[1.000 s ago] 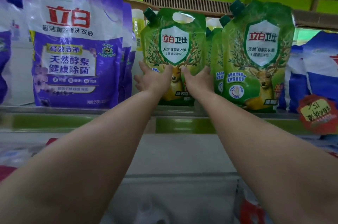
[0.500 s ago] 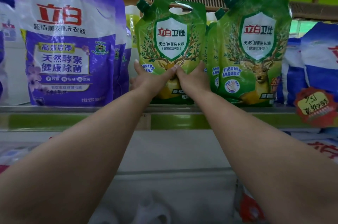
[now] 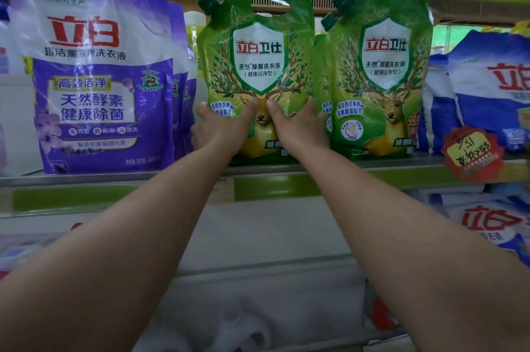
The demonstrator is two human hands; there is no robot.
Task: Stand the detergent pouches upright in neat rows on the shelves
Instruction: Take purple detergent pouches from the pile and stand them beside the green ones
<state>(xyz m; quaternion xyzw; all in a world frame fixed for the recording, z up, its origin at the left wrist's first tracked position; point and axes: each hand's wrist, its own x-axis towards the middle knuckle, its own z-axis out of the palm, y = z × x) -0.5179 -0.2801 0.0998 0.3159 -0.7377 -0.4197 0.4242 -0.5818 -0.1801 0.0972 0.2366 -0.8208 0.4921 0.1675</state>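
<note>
Green plastic, glossy and soft, is what you hold now: the green detergent pouch with a deer picture and a dark screw cap (image 3: 258, 70) stands at the front edge of the metal shelf with a green strip (image 3: 275, 170), about in its middle. Your left hand (image 3: 220, 129) clasps its lower left side and your right hand (image 3: 298, 125) its lower right side, both thumbs pressed on the front, almost touching each other. I judge that you are setting this pouch upright.

It stands nearly straight, between the large purple and white detergent pouch (image 3: 94, 73) and the second green deer pouch (image 3: 381, 76), which it stands just beside. The purple one leans a little.

For the next move, you should check that the bottom sits flat, then let go slowly, because such a soft pouch may tip forward. After that, the blue and white pouches at the right end (image 3: 487, 87) probably need attention.
</note>
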